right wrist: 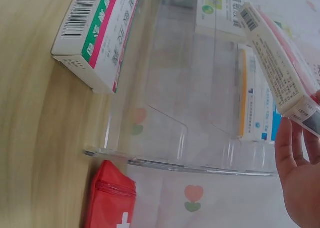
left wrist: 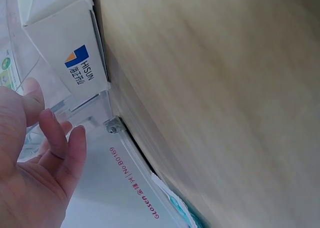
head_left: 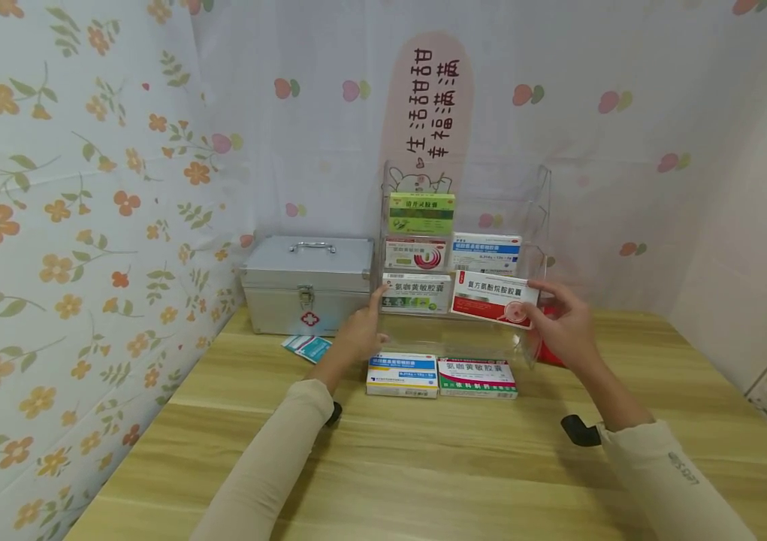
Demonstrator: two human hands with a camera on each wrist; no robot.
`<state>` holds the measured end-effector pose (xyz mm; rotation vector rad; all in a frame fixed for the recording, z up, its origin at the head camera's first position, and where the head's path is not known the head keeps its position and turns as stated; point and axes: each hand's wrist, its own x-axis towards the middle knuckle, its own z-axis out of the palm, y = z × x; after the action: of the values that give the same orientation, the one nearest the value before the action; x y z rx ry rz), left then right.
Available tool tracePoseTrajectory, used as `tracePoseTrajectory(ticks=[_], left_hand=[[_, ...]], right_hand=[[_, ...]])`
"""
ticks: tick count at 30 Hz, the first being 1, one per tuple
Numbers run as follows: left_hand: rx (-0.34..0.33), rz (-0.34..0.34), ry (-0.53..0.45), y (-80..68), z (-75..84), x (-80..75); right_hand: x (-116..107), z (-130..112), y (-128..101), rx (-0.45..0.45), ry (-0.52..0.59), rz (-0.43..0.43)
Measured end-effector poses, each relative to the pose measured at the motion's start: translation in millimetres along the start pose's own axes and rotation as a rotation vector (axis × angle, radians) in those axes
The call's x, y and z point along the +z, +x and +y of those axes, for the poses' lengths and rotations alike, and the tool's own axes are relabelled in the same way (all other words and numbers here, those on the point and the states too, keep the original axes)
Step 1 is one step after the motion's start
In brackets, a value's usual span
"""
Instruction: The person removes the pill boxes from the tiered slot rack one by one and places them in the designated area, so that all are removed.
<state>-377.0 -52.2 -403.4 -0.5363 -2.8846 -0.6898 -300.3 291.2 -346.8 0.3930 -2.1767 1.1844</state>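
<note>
My right hand (head_left: 566, 327) pinches the right end of a white and red medicine box (head_left: 490, 299), slightly tilted in front of the clear tiered rack (head_left: 464, 330). In the right wrist view, the fingers (right wrist: 286, 143) hold this box (right wrist: 277, 62) by its end. At the rack's left side, my left hand (head_left: 358, 330) reaches up with one finger by the left end of a white and green medicine box (head_left: 417, 293). The left wrist view shows its other fingers (left wrist: 72, 153) loosely bent beside the rack; whether they press it, I cannot tell.
On the rack stand a green box (head_left: 421, 213), a white and pink box (head_left: 415, 254) and a blue and white box (head_left: 487, 252). Two boxes (head_left: 402, 374) lie before it. A silver first-aid case (head_left: 309, 285) stands left; a red pouch (right wrist: 112, 195) sits right.
</note>
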Motion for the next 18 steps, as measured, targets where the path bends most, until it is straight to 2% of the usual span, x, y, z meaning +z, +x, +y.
tracePoseTrajectory(ticks=[6,11,18], left_hand=[[0.006,0.006,-0.004,-1.7,-0.5,-1.0],[0.009,0.008,0.004,-1.6,-0.1,-1.0],[0.002,-0.001,0.0,-0.6,-0.5,0.2]], right_hand=[[4.0,1.6,-4.8,0.018,0.038,-0.018],[6.6,3.9,-9.3,0.021,0.083,-0.068],[10.1,5.1,-17.4,0.076,0.034,-0.134]])
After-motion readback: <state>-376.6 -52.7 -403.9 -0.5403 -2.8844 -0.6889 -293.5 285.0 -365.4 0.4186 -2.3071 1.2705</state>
